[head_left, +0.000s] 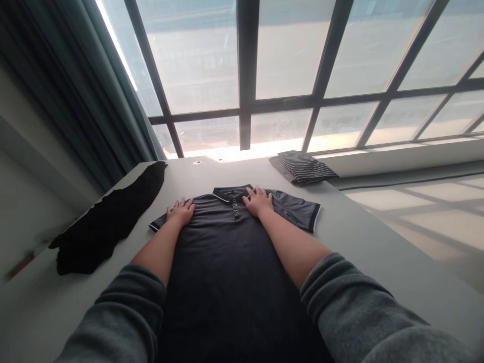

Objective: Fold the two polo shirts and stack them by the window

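We have a dark shirt (pixel 234 277) lying on the white table (pixel 370 262), right in front of us and between our arms. Its collar (pixel 223 190) points away from us, and its bottom end runs out of sight.

Our left hand (pixel 181 212) lies flat near one shoulder of the shirt, with its fingers a little spread. Our right hand (pixel 259 201) rests just beside the collar and the buttons (pixel 235 207), and its fingers are spread too. We see no cloth pinched in the fingers of either hand.

Some things could go wrong. If we push harder with one hand than the other, the shirt could twist and get wrinkles. If our right hand slides toward the buttons, the collar could bend over. The sleeve (pixel 300 209) on the right could fold under if we drag the cloth.

A black cloth (pixel 113 224) lies along the left edge of the table, so a bump from our left arm could tip it off. The striped cloth (pixel 308 167) lies near the far corner, well apart from our hands.
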{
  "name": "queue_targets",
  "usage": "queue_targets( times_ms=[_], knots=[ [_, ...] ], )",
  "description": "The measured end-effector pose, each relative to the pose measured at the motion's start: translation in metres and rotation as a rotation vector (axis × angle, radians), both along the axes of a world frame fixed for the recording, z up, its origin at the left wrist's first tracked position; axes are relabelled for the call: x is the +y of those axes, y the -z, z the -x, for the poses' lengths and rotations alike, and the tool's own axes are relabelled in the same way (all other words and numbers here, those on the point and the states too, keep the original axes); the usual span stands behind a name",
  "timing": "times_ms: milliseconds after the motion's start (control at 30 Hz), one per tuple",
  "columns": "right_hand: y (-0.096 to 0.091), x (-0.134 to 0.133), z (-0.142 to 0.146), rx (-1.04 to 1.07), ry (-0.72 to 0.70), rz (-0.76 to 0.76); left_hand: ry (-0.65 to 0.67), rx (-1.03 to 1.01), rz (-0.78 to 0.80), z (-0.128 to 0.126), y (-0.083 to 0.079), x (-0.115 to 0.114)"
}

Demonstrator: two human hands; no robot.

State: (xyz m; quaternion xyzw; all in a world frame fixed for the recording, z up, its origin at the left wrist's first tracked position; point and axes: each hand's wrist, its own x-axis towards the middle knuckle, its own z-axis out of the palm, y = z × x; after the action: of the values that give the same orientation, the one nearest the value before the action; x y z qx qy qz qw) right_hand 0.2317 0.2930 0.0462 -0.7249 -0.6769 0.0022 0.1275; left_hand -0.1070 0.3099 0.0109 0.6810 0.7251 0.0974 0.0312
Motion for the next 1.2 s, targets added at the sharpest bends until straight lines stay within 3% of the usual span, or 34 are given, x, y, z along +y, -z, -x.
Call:
queue_targets(
  times_ms=[133,433,767,1067,1200],
  knots=[
    [0.001,-0.003,0.001,0.003,0.050,-0.083,0.016,0.022,-0.003,0.005,-0.001,0.007],
    [0.003,0.008,-0.002,-0.046,0.039,0.103,-0.041,0.051,-0.014,0.021,0.002,0.009],
    [0.001,0.009,-0.002,-0.058,0.044,0.146,-0.008,0.029,-0.089,0.051,0.005,0.016],
    [0.002,0.009,-0.002,-0.049,0.035,0.130,-0.056,0.021,-0.282,0.075,-0.001,-0.026],
    [0.004,0.012,-0.003,-0.043,0.028,0.124,0.077,0.072,-0.537,0.069,-0.006,-0.054]
  ],
)
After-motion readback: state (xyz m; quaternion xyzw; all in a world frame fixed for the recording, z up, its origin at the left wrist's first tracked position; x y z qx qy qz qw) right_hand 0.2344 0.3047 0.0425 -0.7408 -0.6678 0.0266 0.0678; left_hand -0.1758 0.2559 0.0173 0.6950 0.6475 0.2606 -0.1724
